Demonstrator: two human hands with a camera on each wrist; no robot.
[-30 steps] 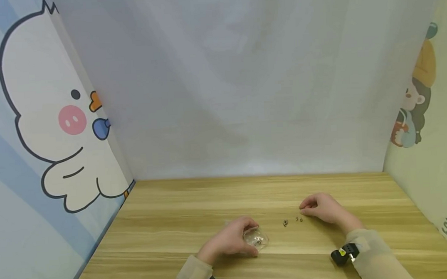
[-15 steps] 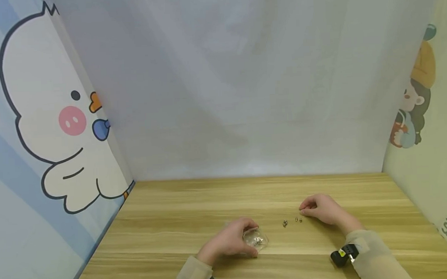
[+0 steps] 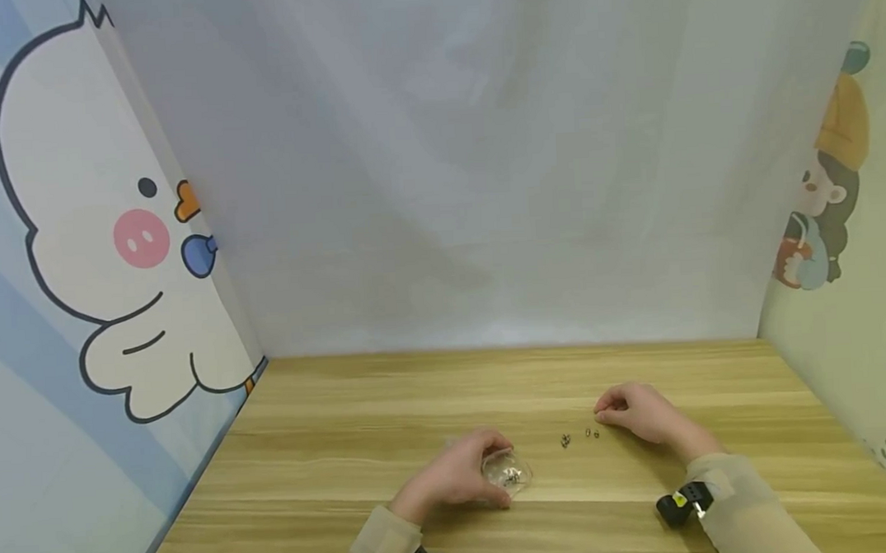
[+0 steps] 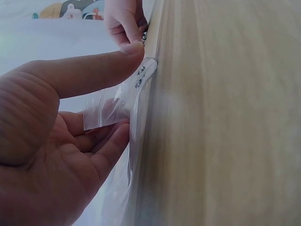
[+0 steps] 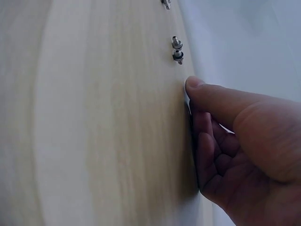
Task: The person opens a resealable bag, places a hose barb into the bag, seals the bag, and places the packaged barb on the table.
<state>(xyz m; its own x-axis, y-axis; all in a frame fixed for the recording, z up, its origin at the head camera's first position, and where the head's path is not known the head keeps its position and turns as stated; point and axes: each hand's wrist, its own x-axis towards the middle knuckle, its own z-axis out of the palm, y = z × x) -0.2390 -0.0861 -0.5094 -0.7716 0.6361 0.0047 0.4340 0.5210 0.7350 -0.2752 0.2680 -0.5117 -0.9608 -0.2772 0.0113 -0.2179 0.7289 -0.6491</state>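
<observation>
The bag (image 3: 507,472) lies on the worktop (image 3: 332,446), gripped by our left hand (image 3: 461,472), while our right hand (image 3: 645,414) bends near 2 fittings (image 5: 178,55), whether pinching anything we cannot tell.

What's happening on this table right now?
Small metal pieces are being handled at a wooden table. A person's left hand holds a clear plastic bag with a few metal bits inside. To the right of the bag, a small cluster of pieces and two more pieces lie on the wood. The right hand is just beyond those two, fingers curled; whether it pinches anything can't be made out.
</observation>
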